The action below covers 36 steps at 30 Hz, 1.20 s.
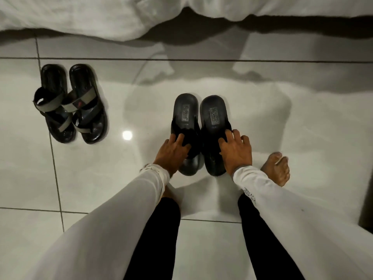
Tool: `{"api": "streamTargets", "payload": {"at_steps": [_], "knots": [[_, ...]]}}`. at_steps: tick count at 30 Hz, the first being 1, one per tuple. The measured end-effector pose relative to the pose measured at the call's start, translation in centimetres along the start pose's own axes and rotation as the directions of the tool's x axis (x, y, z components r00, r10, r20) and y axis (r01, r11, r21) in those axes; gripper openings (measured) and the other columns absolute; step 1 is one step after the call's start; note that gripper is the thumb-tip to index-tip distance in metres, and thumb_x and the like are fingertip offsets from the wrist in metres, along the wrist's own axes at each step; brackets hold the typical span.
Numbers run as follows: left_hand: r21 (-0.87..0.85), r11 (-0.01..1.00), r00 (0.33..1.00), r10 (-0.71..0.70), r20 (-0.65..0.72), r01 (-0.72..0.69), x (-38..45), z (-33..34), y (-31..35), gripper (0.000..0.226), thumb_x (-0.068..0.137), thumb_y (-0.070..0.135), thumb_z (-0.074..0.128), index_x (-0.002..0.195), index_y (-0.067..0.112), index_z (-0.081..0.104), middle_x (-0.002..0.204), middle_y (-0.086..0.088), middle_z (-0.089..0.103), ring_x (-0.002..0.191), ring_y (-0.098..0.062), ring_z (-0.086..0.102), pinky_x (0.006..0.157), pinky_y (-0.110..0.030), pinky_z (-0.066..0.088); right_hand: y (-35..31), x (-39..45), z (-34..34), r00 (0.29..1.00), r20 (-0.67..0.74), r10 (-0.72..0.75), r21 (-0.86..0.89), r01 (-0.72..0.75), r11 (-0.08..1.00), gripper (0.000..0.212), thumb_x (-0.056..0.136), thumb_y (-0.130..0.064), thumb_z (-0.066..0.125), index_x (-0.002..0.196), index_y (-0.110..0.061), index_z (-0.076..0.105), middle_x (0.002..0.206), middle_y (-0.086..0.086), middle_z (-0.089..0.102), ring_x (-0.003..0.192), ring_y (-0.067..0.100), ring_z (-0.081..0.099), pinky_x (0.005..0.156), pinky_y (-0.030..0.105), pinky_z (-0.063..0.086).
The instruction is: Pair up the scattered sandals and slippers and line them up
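Note:
Two black slippers stand side by side on the tiled floor, heels pointing away from me. My left hand (173,150) rests on the strap of the left slipper (186,116), fingers spread over it. On the strap of the right slipper (214,116) lies my right hand (236,152), fingers also spread. Whether either hand grips its slipper or only presses on it does not show. Far to the left, a pair of black sandals with grey straps (70,102) sits together, the two touching at the straps.
White bedding (101,15) hangs down to the floor along the top of the view. My bare foot (277,168) stands just right of the slippers, my legs in black below. A dark object (366,215) sits at the right edge.

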<state>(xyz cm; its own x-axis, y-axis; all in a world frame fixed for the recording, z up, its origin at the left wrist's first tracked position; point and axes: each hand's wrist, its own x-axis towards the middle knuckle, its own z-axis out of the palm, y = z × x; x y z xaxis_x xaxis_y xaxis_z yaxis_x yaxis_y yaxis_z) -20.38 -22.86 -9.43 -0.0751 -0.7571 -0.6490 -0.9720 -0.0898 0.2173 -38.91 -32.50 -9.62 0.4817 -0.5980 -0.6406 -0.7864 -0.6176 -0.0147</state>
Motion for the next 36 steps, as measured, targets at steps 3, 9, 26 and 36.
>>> {"api": "streamTargets", "payload": {"at_steps": [3, 9, 26, 36], "knots": [[-0.008, 1.0, 1.0, 0.02, -0.014, -0.02, 2.4, -1.8, 3.4, 0.043, 0.09, 0.021, 0.065, 0.131, 0.02, 0.055, 0.143, -0.016, 0.039, 0.125, -0.037, 0.046, 0.1, -0.043, 0.049, 4.0, -0.2, -0.4, 1.0, 0.013, 0.013, 0.01, -0.013, 1.0, 0.043, 0.076, -0.019, 0.076, 0.117, -0.016, 0.063, 0.136, 0.013, 0.05, 0.124, 0.035, 0.045, 0.098, 0.045, 0.04], [0.032, 0.999, 0.999, 0.032, -0.018, -0.032, 8.0, -4.5, 9.8, 0.039, 0.09, 0.021, 0.065, 0.128, 0.019, 0.057, 0.144, -0.017, 0.038, 0.126, -0.038, 0.045, 0.099, -0.045, 0.05, 12.4, 0.1, -0.9, 0.996, 0.044, 0.077, -0.012, -0.077, 0.997, 0.057, 0.072, -0.025, 0.082, 0.123, -0.021, 0.057, 0.141, 0.01, 0.046, 0.128, 0.033, 0.041, 0.102, 0.044, 0.041], [0.165, 0.983, 0.996, 0.079, -0.028, -0.074, 14.8, -7.5, 16.1, 0.036, 0.09, 0.021, 0.064, 0.126, 0.019, 0.058, 0.137, -0.017, 0.044, 0.115, -0.035, 0.051, 0.091, -0.041, 0.053, 23.8, 2.6, -3.2, 0.996, -0.048, 0.079, 0.067, -0.076, 0.995, 0.033, 0.076, -0.021, 0.078, 0.106, -0.014, 0.067, 0.125, 0.012, 0.058, 0.111, 0.035, 0.053, 0.086, 0.044, 0.046], [-0.051, 0.998, 0.998, 0.037, -0.057, -0.04, 13.9, -8.5, 16.9, 0.056, 0.09, 0.026, 0.065, 0.14, 0.017, 0.043, 0.141, -0.02, 0.04, 0.113, -0.038, 0.057, 0.088, -0.045, 0.057, 22.6, 1.7, -5.0, 0.999, -0.024, 0.04, 0.076, -0.038, 0.996, 0.046, 0.083, -0.025, 0.073, 0.125, -0.014, 0.059, 0.15, 0.019, 0.042, 0.127, 0.042, 0.047, 0.096, 0.051, 0.044]]}}
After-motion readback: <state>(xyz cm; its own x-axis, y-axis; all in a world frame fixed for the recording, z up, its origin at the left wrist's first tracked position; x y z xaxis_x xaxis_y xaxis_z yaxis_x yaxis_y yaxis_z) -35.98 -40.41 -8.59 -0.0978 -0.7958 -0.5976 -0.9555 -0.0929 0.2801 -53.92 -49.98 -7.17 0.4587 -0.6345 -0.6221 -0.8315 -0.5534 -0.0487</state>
